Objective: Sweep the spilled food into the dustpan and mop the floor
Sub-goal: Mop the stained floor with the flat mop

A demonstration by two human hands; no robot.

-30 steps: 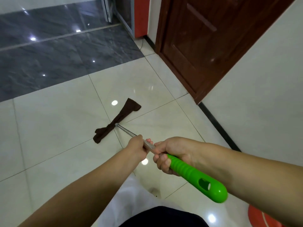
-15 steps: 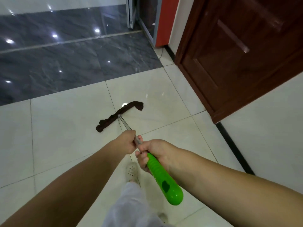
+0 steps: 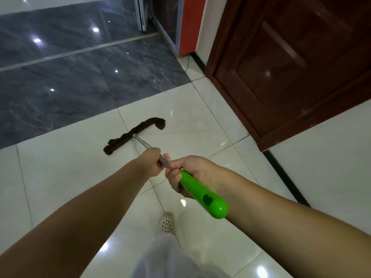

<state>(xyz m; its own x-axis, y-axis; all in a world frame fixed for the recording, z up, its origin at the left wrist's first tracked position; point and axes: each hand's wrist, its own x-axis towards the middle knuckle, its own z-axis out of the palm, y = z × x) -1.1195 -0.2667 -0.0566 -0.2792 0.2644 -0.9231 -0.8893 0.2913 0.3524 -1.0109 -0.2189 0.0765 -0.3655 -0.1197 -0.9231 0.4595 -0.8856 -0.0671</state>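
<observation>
I hold a mop with both hands. Its dark brown cloth head (image 3: 134, 134) lies flat on the pale floor tiles (image 3: 64, 169), close to the border with the dark grey tiles. A thin metal shaft (image 3: 143, 142) runs from the head back to my hands. My left hand (image 3: 152, 163) grips the shaft. Just behind it, my right hand (image 3: 187, 173) is closed around the bright green grip (image 3: 202, 195) at the mop's end. No dustpan and no spilled food are in view.
A dark red wooden door (image 3: 291, 63) stands at the right, with a white wall (image 3: 331, 157) and black skirting (image 3: 285, 177) beside it. Dark grey glossy tiles (image 3: 70, 81) fill the far floor. My white perforated shoe (image 3: 166, 223) and white trouser leg (image 3: 170, 257) are below my hands.
The mop head has slid forward toward the dark tiles and its cloth has bunched narrower. My view has turned left and forward; a white shoe has come into view.
</observation>
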